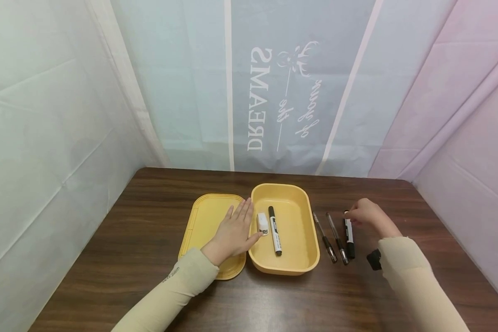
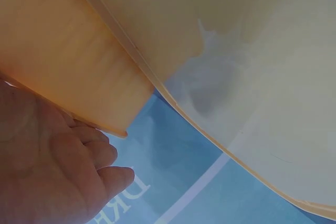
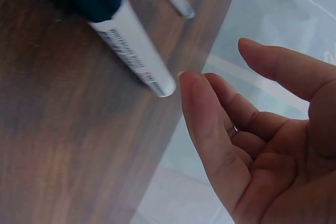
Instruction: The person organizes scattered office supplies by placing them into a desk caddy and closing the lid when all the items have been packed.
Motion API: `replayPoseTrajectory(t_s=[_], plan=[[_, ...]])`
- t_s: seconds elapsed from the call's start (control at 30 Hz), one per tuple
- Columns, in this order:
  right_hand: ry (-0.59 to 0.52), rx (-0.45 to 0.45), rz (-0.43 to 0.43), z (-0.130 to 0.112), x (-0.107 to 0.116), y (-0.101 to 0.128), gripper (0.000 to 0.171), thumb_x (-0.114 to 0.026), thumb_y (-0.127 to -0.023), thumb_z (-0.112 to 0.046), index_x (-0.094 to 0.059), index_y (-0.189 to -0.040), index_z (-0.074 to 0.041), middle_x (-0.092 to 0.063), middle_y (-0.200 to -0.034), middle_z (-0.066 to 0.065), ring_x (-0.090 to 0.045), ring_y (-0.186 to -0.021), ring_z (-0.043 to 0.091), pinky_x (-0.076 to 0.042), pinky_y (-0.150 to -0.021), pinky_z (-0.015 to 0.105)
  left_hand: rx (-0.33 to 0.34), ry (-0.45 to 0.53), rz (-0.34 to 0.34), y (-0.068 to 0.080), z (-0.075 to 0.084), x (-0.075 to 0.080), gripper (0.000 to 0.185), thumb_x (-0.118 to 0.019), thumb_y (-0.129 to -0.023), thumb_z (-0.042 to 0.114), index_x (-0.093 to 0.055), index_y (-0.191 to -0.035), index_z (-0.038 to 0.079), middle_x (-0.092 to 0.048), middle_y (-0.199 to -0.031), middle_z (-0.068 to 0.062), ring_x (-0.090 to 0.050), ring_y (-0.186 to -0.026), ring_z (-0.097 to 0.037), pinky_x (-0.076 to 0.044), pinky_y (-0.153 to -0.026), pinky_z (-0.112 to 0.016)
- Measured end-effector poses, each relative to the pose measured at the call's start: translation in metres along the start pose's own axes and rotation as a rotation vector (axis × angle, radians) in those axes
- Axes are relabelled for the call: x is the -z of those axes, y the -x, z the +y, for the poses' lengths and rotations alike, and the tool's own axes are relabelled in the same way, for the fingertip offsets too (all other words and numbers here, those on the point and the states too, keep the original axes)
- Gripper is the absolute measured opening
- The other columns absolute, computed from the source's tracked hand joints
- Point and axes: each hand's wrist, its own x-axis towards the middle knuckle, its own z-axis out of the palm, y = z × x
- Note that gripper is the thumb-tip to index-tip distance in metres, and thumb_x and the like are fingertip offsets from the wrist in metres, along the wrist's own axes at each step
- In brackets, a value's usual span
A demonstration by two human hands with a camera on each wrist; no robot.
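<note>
My left hand (image 1: 234, 234) lies at the left rim of a yellow plastic box (image 1: 296, 235), fingers straight, overlapping the yellow lid (image 1: 207, 221) beside it. Inside the box are a black-and-white marker (image 1: 275, 230) and a small white item with a dark printed end (image 1: 263, 223). On the right, my right hand (image 1: 368, 214) hovers at the far end of a second marker (image 1: 349, 236). In the right wrist view, thumb and forefinger stand apart beside that marker's white end (image 3: 142, 56), holding nothing. Two slim pens (image 1: 324, 237) (image 1: 337, 239) lie between box and marker.
All of this sits on a dark wood-grain table (image 1: 149, 221). A blue cloth with white lettering (image 1: 259, 97) hangs behind its far edge, with pale cloth on both sides. A black object (image 1: 374, 259) shows at the right sleeve's cuff.
</note>
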Motion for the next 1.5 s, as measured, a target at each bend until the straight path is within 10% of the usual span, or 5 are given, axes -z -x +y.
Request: replayPoseTrajectory(t_s=[0.43, 1.5], plan=[[-0.224, -0.142, 0.026, 0.021, -0.014, 0.0, 0.016, -0.062, -0.08, -0.005, -0.055, -0.071, 0.006, -0.057, -0.061, 0.007, -0.056, -0.053, 0.015, -0.052, -0.052, 0.029, -0.003, -0.013, 0.009, 0.001, 0.0, -0.002, 0.079, -0.038, -0.096, 0.052, -0.021, -0.147, -0.007, -0.016, -0.154, -0.02, -0.017, -0.142, -0.032, -0.017, -0.112, -0.049], [-0.201, -0.194, 0.029, 0.027, -0.027, -0.006, 0.02, -0.068, -0.075, -0.004, -0.052, -0.076, 0.008, -0.055, -0.062, 0.01, -0.057, -0.052, 0.015, -0.053, -0.052, 0.03, -0.003, 0.069, -0.001, 0.001, 0.0, 0.0, 0.08, -0.041, -0.096, 0.05, -0.019, -0.147, -0.008, -0.014, -0.154, -0.022, -0.014, -0.142, -0.033, -0.017, -0.113, -0.045]])
